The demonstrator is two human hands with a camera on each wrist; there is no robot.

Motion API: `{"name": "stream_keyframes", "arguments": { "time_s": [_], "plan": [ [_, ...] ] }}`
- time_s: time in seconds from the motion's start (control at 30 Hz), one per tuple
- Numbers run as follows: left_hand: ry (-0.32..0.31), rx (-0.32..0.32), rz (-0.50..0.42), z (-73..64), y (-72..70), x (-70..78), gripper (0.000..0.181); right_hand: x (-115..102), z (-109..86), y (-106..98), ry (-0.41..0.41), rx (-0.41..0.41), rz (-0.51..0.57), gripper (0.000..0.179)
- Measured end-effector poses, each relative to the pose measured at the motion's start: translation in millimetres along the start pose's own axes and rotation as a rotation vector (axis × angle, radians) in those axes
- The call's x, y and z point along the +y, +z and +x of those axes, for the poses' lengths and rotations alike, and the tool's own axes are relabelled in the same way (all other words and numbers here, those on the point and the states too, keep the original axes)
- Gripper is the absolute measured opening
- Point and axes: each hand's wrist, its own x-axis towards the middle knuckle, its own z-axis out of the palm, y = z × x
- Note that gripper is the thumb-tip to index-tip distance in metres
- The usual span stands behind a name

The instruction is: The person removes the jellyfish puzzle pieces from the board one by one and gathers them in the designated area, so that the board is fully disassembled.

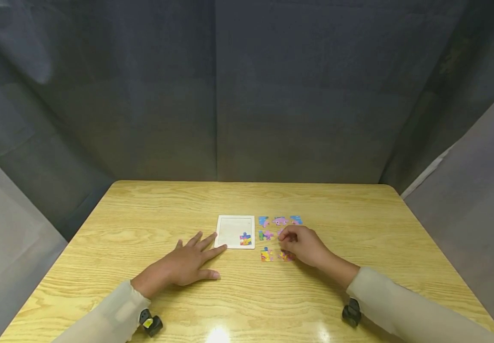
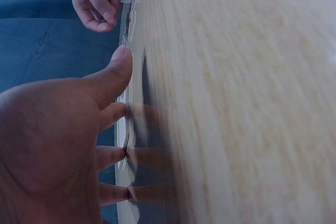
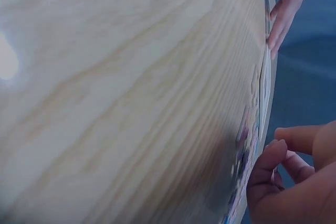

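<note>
A square white puzzle tray (image 1: 225, 231) lies near the middle of the table, with one colourful jigsaw piece (image 1: 245, 239) in its lower right corner. My left hand (image 1: 191, 261) is spread, its fingertips at the tray's lower left edge; in the left wrist view the fingers (image 2: 111, 157) reach down to that edge. To the tray's right, several loose jigsaw pieces (image 1: 280, 221) lie in rows. Over these pieces is my right hand (image 1: 304, 244), covering some of them. Its fingers (image 3: 262, 174) are loosely bent, thumb near the index finger, and nothing shows between them.
The light wood-grain table (image 1: 152, 205) extends around the tray and pieces. Dark grey curtain (image 1: 217, 95) hangs behind its far edge, with paler cloth (image 1: 470, 190) at the sides. A small black wrist camera (image 1: 150, 323) sits at each cuff.
</note>
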Motion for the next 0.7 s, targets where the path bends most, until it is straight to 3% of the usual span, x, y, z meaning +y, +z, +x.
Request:
{"name": "stream_keyframes", "arguments": {
  "time_s": [0.33,0.7],
  "plan": [
    [-0.004,-0.004,-0.006,-0.1,-1.1,0.3,0.073,-17.7,24.2,21.9,0.001,-0.032,0.058,0.014],
    [-0.005,-0.004,0.0,0.4,-1.8,1.4,0.074,-30.3,49.1,43.5,-0.045,-0.072,-0.059,0.022]
  ]
}}
